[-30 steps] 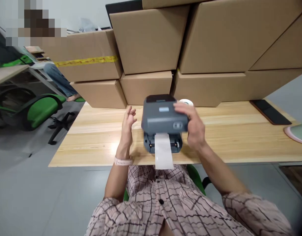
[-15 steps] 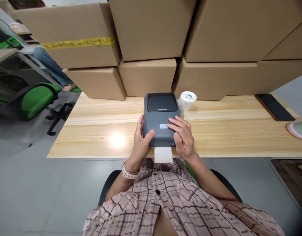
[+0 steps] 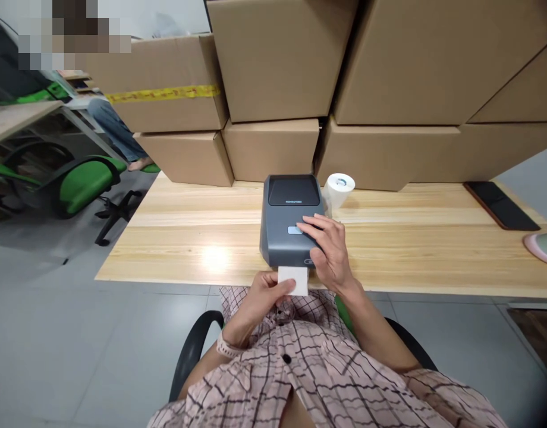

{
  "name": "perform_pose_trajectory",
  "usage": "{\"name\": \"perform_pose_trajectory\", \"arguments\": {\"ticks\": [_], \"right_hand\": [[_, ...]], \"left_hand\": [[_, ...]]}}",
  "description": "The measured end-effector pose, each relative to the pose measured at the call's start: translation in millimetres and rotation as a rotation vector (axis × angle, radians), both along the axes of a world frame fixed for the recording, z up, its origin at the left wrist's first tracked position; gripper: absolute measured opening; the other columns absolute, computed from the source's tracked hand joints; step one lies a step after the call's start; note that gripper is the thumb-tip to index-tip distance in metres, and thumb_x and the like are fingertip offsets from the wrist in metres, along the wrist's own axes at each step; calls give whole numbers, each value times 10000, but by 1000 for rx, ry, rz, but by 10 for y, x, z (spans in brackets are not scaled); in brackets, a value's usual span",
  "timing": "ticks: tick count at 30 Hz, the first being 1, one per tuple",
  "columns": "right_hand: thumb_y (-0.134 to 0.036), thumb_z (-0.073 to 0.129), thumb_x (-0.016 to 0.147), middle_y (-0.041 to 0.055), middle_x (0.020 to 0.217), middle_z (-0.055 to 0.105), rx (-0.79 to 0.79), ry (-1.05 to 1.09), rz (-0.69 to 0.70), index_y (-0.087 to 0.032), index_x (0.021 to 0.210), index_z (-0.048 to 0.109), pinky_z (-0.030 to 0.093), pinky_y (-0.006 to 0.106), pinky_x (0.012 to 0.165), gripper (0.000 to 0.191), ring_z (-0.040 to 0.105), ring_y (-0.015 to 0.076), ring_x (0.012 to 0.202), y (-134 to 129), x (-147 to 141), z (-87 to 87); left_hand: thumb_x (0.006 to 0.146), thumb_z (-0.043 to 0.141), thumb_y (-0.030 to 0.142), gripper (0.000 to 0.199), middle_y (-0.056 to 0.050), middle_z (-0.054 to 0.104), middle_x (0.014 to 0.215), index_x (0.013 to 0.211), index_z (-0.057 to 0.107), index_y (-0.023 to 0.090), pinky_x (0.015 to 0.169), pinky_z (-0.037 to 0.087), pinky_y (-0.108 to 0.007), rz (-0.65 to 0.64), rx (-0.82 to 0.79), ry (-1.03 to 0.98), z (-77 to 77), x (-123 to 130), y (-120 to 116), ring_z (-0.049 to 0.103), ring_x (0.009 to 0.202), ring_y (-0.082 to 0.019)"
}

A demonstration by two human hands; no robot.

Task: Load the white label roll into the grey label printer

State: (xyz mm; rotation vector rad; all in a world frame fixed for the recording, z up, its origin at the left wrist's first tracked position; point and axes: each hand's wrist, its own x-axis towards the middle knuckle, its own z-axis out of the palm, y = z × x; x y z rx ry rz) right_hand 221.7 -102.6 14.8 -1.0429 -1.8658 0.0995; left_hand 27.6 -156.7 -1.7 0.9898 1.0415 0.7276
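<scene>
A dark grey label printer (image 3: 285, 238) sits near the front edge of the wooden table, a pale blue button (image 3: 295, 230) on its top. From its front slot a white label (image 3: 300, 286) sticks out past the table edge. My left hand (image 3: 267, 297) pinches that label between thumb and fingers, the thumb on top. My right hand (image 3: 329, 249) rests on the printer's right side with its fingers spread, the fingertips beside the button. Just behind the right hand, a white label roll (image 3: 338, 193) stands close to the printer.
Cardboard boxes (image 3: 273, 151) are stacked along the back of the wooden table (image 3: 175, 238). At the right lie a dark phone (image 3: 500, 205) and a pink-rimmed object (image 3: 543, 246) cut by the frame. A green chair (image 3: 90, 184) and a person's leg (image 3: 115, 131) are at the left.
My left hand has left the printer's left side and moved down to the label, taking hold of it. My right hand stays on the printer. The view has shifted slightly.
</scene>
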Motion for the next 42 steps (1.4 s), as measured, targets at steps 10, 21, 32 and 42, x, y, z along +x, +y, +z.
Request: {"name": "perform_pose_trajectory", "arguments": {"ticks": [10,21,32,42], "right_hand": [[-582,501,1026,19,1395,696,41,-413,-11,-318,1143,707,125,600,1279,355,466,312,1458,112,58,281],[-747,282,996,61,1750,187,174,-102,35,-401,1636,184,283,658,1229,734,286,379,1570,161,200,286],[-560,309,1075,118,1604,437,245,-95,-113,-287,1621,227,360,602,1200,616,409,322,1504,1480,106,1198],[-186,475,1005,147,994,780,-373,-951,185,-162,1062,758,473,418,933,289,711,296,1019,1219,-104,809]], "left_hand": [[834,668,703,603,2,530,558,598,614,150,538,315,-248,9,143,122,43,-59,24,419,532,-99],[944,610,463,371,0,566,592,735,713,175,520,369,-235,567,573,194,355,-542,819,465,527,-106],[664,811,305,1150,-139,309,1701,1640,210,216,1204,384,-416,114,380,53,214,-80,1600,395,1509,-314],[675,766,237,1058,-132,443,1628,1623,294,226,1173,415,-424,151,457,35,3,-98,1654,479,1445,-304]]}}
